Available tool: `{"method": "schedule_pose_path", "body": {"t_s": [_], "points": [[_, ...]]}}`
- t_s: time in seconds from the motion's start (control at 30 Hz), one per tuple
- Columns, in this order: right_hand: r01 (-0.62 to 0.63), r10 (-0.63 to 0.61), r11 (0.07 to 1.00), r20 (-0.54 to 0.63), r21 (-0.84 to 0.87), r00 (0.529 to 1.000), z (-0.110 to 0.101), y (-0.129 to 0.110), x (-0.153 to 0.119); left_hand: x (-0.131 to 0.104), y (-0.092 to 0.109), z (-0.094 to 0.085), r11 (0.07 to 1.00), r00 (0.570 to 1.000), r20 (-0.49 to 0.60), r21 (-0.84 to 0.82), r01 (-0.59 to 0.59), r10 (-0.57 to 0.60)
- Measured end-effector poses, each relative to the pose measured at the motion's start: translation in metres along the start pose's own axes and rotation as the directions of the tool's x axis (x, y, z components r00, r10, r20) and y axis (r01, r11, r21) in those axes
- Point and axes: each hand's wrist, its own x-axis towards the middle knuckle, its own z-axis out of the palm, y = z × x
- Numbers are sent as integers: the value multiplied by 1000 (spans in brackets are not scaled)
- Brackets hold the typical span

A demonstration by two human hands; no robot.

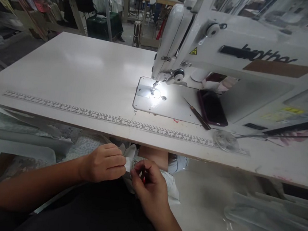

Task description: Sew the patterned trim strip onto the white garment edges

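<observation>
My left hand (pixel 107 163) is closed on a piece of white fabric (pixel 129 156), held over my lap below the table edge. Close beside it, my right hand (pixel 151 188) pinches at the same fabric with thumb and forefinger. Something small and red (pixel 144 179) shows inside the curl of my right fingers, mostly hidden, so I cannot tell its kind. More pale patterned cloth (pixel 172 186) hangs past my right hand across my lap.
A lit sewing machine (pixel 175 40) stands on the white table (pixel 73 66). A ruler strip (pixel 115 120) runs along the front edge. An awl (pixel 198 114), a dark phone (pixel 212 107) and a clear round disc (pixel 225 140) lie to the right. Cloth hangs at lower left.
</observation>
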Motion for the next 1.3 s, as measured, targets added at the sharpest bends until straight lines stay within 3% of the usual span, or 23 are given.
{"method": "schedule_pose_path", "body": {"t_s": [0.3,0.5,0.7,1.03,1.3], "points": [[-91,83,986,64,139,995,3,-7,4,6,2,-3,999,999,21,39,-38,37],[-88,89,996,65,-18,994,4,-3,6,6,3,-1,997,996,60,46,-69,66],[-58,58,998,75,0,996,-4,-3,4,3,0,1,1000,1000,24,-6,-7,8],[169,-111,933,192,-319,975,-11,-2,-21,0,0,-1,1000,1000,18,7,17,-17],[135,-64,934,218,-332,974,-10,-4,-20,1,2,-2,1000,1000,26,13,3,-4]]}}
